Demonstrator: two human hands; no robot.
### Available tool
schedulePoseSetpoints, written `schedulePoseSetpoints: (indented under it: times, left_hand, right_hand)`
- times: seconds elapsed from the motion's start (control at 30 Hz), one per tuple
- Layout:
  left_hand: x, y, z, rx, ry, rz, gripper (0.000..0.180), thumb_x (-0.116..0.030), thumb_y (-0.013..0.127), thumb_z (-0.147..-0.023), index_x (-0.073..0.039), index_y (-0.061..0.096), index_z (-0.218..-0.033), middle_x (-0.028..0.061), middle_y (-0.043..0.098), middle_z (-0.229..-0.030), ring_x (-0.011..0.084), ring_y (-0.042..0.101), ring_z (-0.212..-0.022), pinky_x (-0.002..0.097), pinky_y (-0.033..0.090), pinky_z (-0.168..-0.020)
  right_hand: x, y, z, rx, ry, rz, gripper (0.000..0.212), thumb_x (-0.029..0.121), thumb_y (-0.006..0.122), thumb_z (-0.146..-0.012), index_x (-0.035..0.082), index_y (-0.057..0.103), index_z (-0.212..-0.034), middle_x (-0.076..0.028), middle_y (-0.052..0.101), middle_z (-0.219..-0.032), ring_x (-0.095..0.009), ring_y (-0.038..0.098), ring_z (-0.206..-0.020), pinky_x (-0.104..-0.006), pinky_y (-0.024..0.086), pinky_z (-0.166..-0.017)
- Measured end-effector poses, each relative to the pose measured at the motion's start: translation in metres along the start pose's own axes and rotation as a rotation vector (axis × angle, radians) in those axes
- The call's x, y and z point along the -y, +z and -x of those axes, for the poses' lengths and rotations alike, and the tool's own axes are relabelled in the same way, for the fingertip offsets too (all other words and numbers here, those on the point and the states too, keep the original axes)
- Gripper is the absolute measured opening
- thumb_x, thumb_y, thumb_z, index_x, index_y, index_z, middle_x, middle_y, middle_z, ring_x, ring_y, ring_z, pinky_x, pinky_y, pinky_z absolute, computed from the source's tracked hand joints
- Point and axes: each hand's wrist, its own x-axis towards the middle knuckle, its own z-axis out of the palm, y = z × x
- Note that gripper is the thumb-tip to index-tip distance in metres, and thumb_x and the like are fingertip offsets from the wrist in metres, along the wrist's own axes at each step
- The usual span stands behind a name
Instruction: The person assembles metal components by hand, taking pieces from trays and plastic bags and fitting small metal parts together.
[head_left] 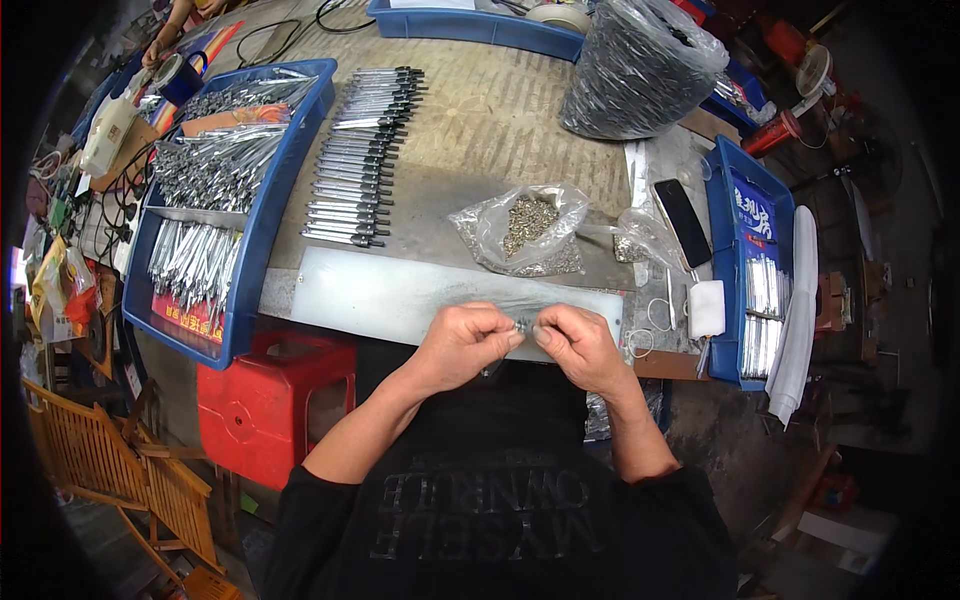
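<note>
L hand (460, 343): sm pc (520, 326); clear bag (484, 222): metal bits (530, 220); blue tray (282, 190): rods (220, 170).

Worktop with its load, viewed from above: the worn grey-brown table (480, 120) carries a long pale sheet (400, 290) beneath the grip, extending to either side of it along the near edge. Just beyond the grip rests an open clear bag (487, 222) of small metal parts (530, 222); farther off, to the grip's left, metal rods (355, 180) lie in a parallel row. Right of the grip lies a white block (706, 308), with a dark phone (682, 222) beyond it; well beyond the grip, rightward, sits a bulging plastic bag (640, 75)
</note>
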Motion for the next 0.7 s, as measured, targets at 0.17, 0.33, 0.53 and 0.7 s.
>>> schedulePoseSetpoints:
  times: [0.17,0.33,0.53,0.7]
  left_hand:
    - [-0.009,-0.001,0.0,0.117,0.103,-0.17,0.009,-0.006,0.065,-0.078,0.002,0.062,-0.075,0.003,0.054,-0.066,0.008,0.048,-0.056,0.0233,0.039,-0.048]
    - [-0.006,-0.003,-0.001,0.213,0.029,-0.043,0.009,-0.007,0.064,-0.079,0.001,0.061,-0.082,0.002,0.054,-0.067,0.0079,0.048,-0.057,0.0236,0.039,-0.049]
    - [-0.005,0.012,-0.003,-0.057,0.138,-0.325,0.01,-0.006,0.06,-0.081,0.0,0.055,-0.087,0.0092,0.054,-0.072,0.0166,0.052,-0.06,0.0284,0.041,-0.053]
    - [-0.003,0.019,-0.01,-0.259,0.451,-0.684,0.015,-0.006,0.061,-0.076,-0.002,0.054,-0.088,0.0103,0.051,-0.064,0.0271,0.054,-0.057,0.0348,0.042,-0.05]
  right_hand:
    - [-0.007,-0.003,-0.006,0.176,-0.198,-0.012,0.018,0.015,0.059,-0.081,-0.001,0.053,-0.074,-0.011,0.052,-0.063,-0.025,0.051,-0.057,-0.0336,0.04,-0.053]
    - [-0.004,-0.001,-0.006,0.169,-0.206,-0.106,0.015,0.008,0.058,-0.079,-0.001,0.053,-0.069,-0.01,0.051,-0.059,-0.024,0.051,-0.053,-0.0331,0.04,-0.051]
    - [-0.001,0.017,-0.005,-0.148,-0.012,-0.089,0.015,0.006,0.055,-0.081,-0.001,0.052,-0.068,-0.006,0.051,-0.057,-0.013,0.048,-0.051,-0.0278,0.037,-0.047]
    - [-0.004,0.031,-0.005,-0.296,0.251,-0.385,0.018,0.008,0.054,-0.084,-0.002,0.051,-0.068,-0.002,0.05,-0.057,-0.006,0.041,-0.055,-0.0254,0.036,-0.046]
